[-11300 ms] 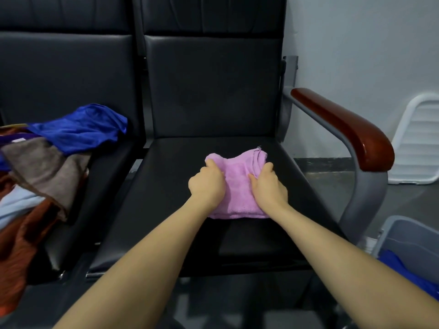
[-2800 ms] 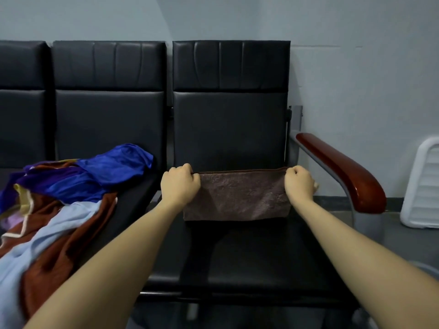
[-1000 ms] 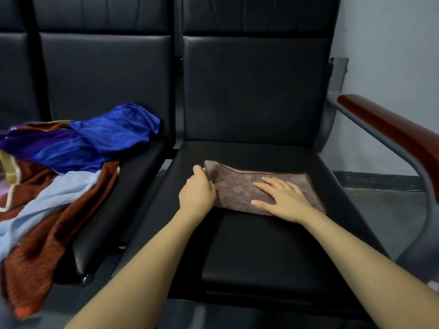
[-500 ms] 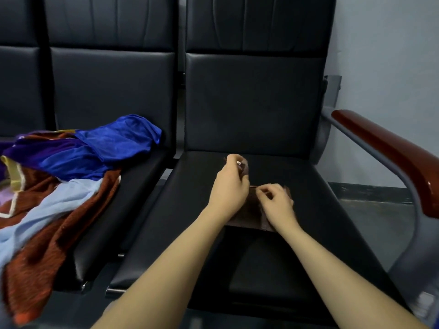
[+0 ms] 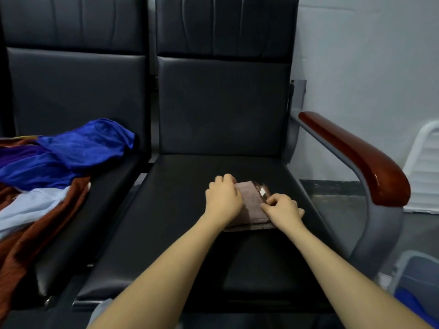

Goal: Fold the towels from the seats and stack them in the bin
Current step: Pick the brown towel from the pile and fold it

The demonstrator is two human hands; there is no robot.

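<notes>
A small brown towel (image 5: pixel 251 205) lies folded into a compact rectangle on the black seat (image 5: pixel 180 233) of the right chair. My left hand (image 5: pixel 222 199) grips its left edge with curled fingers. My right hand (image 5: pixel 281 208) pinches the towel's right edge near a small white label. A heap of unfolded towels (image 5: pixel 47 172), blue, purple, light blue and rust, covers the left seat. The grey bin (image 5: pixel 418 281) stands at the lower right, with blue cloth showing inside it.
A red-brown wooden armrest (image 5: pixel 354 155) on a grey metal frame runs along the right side of the chair. A white slatted plastic object (image 5: pixel 425 172) leans by the wall on the floor beyond it.
The brown towel was spread long on the seat a second ago. My left hand carried its left end over to the right, and the towel now lies folded smaller with both hands on it.
</notes>
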